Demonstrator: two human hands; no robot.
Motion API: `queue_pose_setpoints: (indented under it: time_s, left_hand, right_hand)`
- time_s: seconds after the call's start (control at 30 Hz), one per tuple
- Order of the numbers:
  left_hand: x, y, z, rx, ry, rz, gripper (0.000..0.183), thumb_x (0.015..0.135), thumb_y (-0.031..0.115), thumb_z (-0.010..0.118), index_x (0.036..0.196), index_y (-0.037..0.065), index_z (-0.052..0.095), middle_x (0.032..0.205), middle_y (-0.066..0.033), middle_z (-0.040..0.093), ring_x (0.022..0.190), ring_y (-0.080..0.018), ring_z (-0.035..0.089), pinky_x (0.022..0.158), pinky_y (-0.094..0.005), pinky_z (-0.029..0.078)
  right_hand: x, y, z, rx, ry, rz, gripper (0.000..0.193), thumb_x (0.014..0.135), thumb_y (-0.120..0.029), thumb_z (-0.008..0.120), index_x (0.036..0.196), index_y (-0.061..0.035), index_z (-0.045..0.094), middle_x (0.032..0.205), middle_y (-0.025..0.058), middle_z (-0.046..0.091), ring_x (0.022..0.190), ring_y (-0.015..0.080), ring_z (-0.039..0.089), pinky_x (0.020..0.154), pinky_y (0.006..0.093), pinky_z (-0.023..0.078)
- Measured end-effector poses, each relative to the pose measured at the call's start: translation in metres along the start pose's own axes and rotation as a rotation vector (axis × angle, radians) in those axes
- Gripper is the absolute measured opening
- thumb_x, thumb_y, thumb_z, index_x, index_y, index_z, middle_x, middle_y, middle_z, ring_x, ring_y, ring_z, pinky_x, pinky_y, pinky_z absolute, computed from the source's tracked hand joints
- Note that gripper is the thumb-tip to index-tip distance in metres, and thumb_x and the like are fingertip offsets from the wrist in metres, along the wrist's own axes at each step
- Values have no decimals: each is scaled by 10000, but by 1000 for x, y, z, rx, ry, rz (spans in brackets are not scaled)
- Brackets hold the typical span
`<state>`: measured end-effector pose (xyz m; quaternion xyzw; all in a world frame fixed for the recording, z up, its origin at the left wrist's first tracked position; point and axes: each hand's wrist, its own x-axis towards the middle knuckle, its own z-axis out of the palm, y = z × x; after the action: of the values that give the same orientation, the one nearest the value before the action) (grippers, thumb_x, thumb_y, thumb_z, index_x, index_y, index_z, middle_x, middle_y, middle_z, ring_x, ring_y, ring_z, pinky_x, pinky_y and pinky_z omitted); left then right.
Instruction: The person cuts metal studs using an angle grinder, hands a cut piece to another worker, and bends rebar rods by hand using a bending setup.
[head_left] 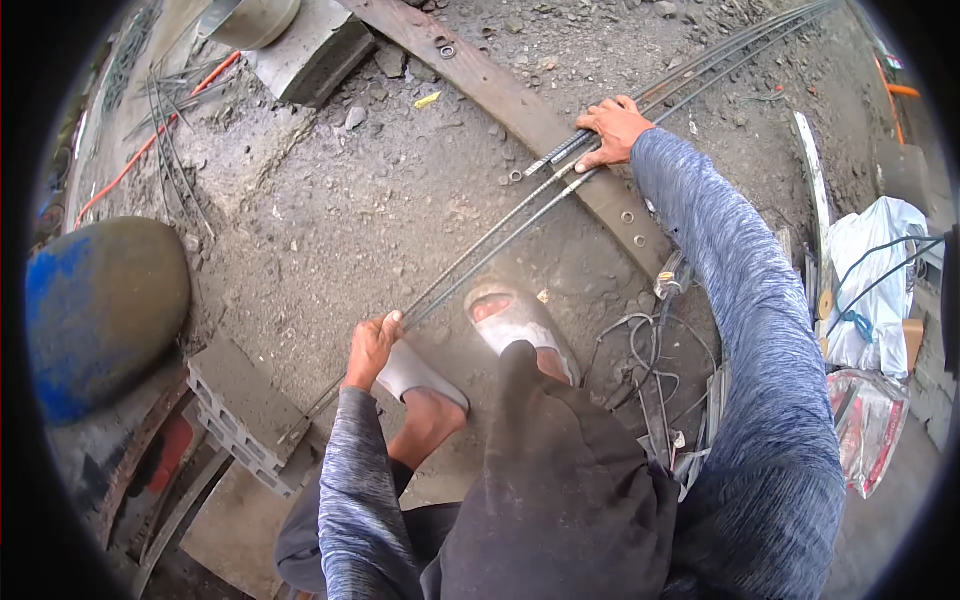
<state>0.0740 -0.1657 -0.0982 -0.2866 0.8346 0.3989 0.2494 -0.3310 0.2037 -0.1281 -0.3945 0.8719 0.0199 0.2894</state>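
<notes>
Several long, thin steel rebar rods (492,240) run diagonally from the lower left to the upper right. My left hand (370,350) is closed round the near stretch of two of them, beside my left slipper. Farther up, my right hand (614,132) has its fingers curled over the rods where they cross a wooden plank (490,92), its thumb on the near side. The cut ends of some other rods stop on the plank just left of this hand. Small metal rings (628,217) and short pegs stick up from the plank.
A hollow concrete block (240,405) lies at the left, below a rounded blue-and-brown object (110,310). Another block (310,50) and a metal pot (250,20) sit at the far left, near an orange cable (140,160). Tangled wire (655,370) and a white plastic bag (875,285) are at the right.
</notes>
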Motion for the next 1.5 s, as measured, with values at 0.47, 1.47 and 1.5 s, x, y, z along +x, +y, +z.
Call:
queue_pose_setpoints:
  time_s: [0.47, 1.47, 1.5]
  left_hand:
    - [-2, 18, -4, 113, 48, -19, 543, 1004, 448, 555, 843, -53, 690, 662, -229, 624, 646, -305, 636, 657, -452, 486]
    - [-52, 205, -87, 647, 253, 68, 438, 906, 458, 698, 758, 47, 734, 594, -165, 628, 536, -328, 640, 509, -441, 481]
    - [-46, 170, -74, 538, 180, -55, 442, 931, 474, 663, 834, 52, 756, 629, -184, 643, 579, -335, 668, 543, -436, 501]
  right_hand:
    - [30, 10, -5, 96, -158, -1, 846, 629, -784, 722, 1086, -72, 724, 947, 172, 722, 1040, 334, 655, 979, 479, 338]
    - [20, 23, 4, 52, -114, 90, 980, 583, -816, 707, 1212, -64, 715, 1073, 223, 725, 1081, 353, 668, 999, 458, 381]
    - [20, 23, 3, 55, -102, 82, 980, 583, -816, 707, 1212, -64, 715, 1073, 223, 725, 1081, 353, 668, 999, 458, 381]
